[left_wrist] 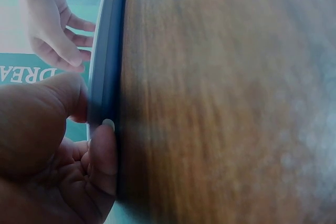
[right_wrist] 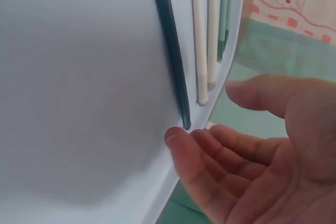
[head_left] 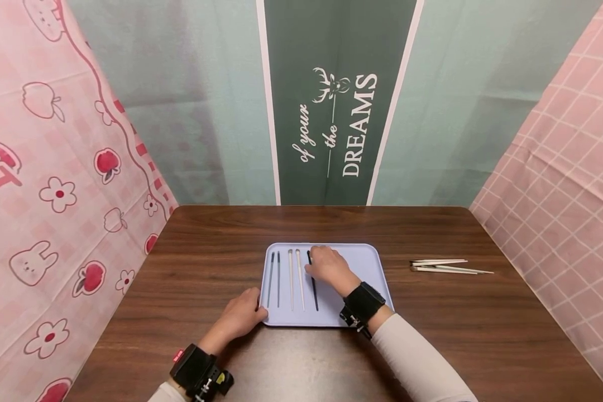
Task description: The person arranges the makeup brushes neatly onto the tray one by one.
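Observation:
A pale lavender tray [head_left: 352,268] lies on the table with slim chopsticks set lengthwise on it. From the left come two blue-grey chopsticks [head_left: 269,279], two cream chopsticks [head_left: 301,282] and one black chopstick [head_left: 314,287]. My left hand [head_left: 241,314] grips the tray's near left corner; the left wrist view shows thumb and finger on its rim. My right hand [head_left: 329,265] is over the far end of the black chopstick. In the right wrist view its fingertips [right_wrist: 176,137] are by that chopstick's end, the thumb standing apart.
Several loose chopsticks [head_left: 442,267], pale with some dark parts, lie in a small pile on the wooden table [head_left: 206,240], right of the tray. Pink patterned cloths hang at both sides, and a green curtain [head_left: 216,111] with lettering hangs behind.

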Available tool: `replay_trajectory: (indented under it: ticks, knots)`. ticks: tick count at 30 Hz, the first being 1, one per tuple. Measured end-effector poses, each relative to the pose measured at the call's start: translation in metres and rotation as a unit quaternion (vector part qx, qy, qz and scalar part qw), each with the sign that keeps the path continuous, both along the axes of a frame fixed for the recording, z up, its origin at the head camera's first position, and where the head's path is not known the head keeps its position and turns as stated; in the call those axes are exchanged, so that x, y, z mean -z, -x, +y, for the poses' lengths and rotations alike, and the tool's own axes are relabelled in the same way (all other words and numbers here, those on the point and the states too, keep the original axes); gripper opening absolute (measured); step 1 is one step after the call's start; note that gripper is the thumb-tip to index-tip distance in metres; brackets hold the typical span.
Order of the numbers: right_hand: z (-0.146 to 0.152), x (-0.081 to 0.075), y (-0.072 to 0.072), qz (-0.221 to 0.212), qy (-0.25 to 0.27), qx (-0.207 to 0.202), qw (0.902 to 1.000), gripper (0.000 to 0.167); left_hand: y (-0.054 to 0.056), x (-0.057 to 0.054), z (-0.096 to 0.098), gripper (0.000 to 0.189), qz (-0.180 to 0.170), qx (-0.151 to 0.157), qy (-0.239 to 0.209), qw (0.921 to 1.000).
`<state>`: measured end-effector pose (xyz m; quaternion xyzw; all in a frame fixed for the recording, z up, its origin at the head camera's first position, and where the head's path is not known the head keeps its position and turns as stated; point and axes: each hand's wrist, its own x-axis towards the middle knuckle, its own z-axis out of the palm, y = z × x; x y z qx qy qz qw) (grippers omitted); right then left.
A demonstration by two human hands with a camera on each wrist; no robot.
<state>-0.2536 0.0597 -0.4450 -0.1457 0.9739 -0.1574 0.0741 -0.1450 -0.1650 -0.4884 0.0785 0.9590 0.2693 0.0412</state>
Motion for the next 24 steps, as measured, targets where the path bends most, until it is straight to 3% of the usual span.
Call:
replay_trajectory:
  ticks: [5, 11, 24]
  knots:
    - [0.01, -0.005, -0.004, -0.015, -0.016, -0.017, 0.9996, 0.034, 0.0, 0.0, 0.0, 0.015, -0.006, -0.004, -0.004, 1.0]
    - [0.027, -0.009, -0.009, -0.025, -0.027, -0.035, 0.9987, 0.039, -0.001, 0.0, 0.001, 0.016, -0.007, -0.003, -0.005, 1.0]
    - [0.065, -0.009, -0.013, -0.046, -0.035, -0.006, 0.9983, 0.046, -0.001, -0.002, 0.002, 0.016, -0.023, -0.012, -0.008, 0.9996]
